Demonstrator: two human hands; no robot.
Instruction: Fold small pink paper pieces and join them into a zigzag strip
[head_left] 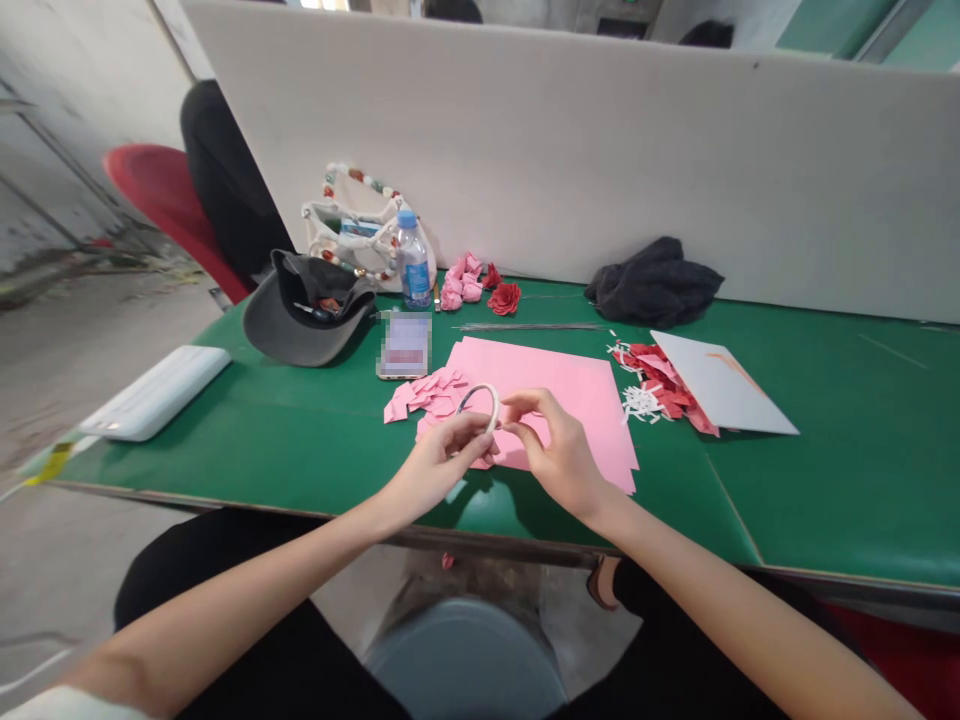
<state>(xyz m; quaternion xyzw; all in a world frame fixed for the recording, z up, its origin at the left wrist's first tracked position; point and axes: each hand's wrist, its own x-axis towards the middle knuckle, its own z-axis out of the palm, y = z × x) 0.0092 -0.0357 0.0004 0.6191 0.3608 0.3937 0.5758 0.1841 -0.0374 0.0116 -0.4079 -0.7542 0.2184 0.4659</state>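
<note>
**Colour inspection: green table (855, 480), pink sheets (570, 372)**

The table surface was a plain deep green; the sheets were a uniform light pink. The ring (494, 402) was whitish outside, with a darker patch within. The paper pieces (403, 400) were pink. Of the paper flowers, one group (461, 282) was pink and the large rose (504, 298) red. The scraps (661, 378) were mixed red and pink, the thin strips (642, 403) white. The card (735, 395) was white, marked by an orange streak. The bag (421, 245) was off-white, its beads (375, 185) red-brown, white and green. The bottle (415, 262) bore a blue cap and blue label. The hat (296, 335) was grey, the cloth (660, 282) near-black, the chair (154, 190) red.
</note>
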